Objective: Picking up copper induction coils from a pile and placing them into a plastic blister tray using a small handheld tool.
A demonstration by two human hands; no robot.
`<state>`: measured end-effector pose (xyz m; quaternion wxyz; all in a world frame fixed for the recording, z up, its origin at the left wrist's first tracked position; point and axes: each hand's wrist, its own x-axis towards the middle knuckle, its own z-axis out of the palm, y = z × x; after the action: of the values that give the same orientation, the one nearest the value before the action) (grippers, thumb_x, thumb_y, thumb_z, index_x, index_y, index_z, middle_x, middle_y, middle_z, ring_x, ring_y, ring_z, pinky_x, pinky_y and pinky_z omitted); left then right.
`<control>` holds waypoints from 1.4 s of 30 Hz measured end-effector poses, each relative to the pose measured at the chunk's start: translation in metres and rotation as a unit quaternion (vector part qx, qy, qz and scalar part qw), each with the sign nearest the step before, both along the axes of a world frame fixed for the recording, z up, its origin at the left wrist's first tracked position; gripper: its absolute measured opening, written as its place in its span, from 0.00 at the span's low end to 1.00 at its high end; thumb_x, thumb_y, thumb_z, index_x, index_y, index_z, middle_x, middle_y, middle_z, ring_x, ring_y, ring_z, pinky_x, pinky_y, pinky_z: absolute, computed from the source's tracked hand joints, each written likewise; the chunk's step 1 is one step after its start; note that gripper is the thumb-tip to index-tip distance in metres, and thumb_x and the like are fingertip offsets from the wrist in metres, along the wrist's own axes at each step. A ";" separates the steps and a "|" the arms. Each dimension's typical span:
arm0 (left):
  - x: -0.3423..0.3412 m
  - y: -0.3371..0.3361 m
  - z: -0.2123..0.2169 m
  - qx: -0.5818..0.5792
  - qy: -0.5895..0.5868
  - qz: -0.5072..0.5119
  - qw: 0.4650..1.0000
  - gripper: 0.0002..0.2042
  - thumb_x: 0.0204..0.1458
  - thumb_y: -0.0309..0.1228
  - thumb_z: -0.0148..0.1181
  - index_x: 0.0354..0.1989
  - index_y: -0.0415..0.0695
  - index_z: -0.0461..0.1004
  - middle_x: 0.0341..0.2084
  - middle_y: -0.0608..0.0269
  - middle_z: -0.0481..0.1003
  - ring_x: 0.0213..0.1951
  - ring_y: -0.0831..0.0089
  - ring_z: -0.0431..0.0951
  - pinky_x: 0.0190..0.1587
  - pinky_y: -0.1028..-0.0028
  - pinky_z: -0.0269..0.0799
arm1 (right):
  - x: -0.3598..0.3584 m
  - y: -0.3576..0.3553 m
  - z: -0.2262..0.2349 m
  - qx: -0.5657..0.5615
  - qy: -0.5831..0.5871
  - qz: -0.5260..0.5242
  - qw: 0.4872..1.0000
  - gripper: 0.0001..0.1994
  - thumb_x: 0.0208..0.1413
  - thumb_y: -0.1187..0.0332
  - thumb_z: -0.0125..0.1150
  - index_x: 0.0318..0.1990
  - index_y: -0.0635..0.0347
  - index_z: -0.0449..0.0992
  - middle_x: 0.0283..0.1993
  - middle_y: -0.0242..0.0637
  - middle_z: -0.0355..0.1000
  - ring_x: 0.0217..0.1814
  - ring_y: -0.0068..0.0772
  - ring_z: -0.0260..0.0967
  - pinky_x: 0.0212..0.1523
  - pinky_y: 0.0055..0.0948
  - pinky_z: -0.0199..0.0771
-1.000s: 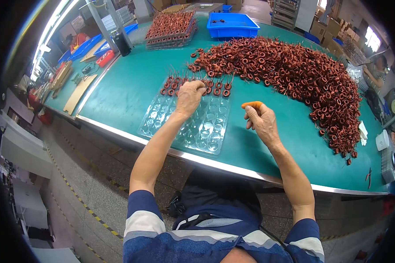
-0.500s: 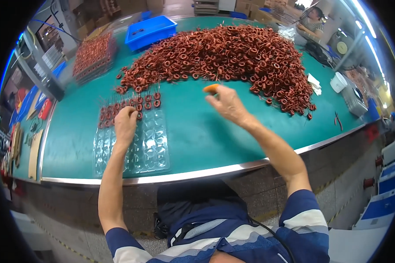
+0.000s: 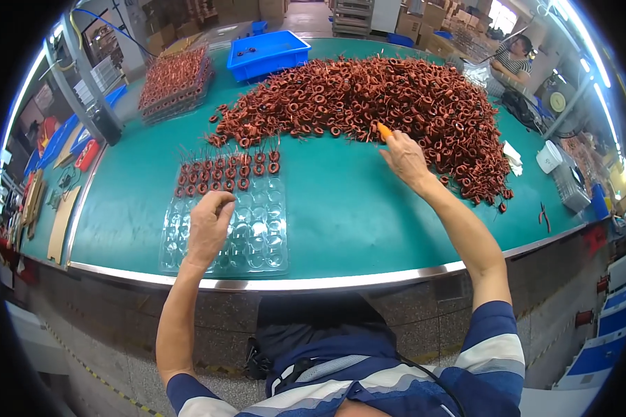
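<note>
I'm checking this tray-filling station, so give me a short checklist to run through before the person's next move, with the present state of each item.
1. Right hand at the pile of copper coils: ok, fingertips at its near edge.
2. Coil gripped in right hand: cannot tell; only an orange fingertip cover shows.
3. Left hand on the clear blister tray: ok, resting on it.
4. Free pockets in tray: ok, only the far rows hold coils.
5. Tray fully on the green table: ok, just inside the near edge.
6. Left hand holding a coil: cannot tell.
</note>
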<state>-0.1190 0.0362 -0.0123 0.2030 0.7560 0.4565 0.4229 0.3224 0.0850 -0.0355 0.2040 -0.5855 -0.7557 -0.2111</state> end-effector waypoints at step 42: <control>0.085 -0.035 -0.005 -0.124 -0.116 -0.113 0.979 0.10 0.56 0.26 0.57 0.45 0.36 0.72 0.32 0.60 0.76 0.31 0.77 0.75 0.34 0.78 0.72 | -0.080 -0.026 0.034 -0.258 0.419 0.114 0.863 0.09 0.56 0.69 0.61 0.41 0.63 0.78 0.34 0.35 0.78 0.35 0.23 0.72 0.38 0.24 0.71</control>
<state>-0.0340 0.0010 -0.0172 0.3934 0.7175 0.3902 0.4222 0.2420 0.0590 -0.0016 0.3658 -0.5599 -0.6883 0.2808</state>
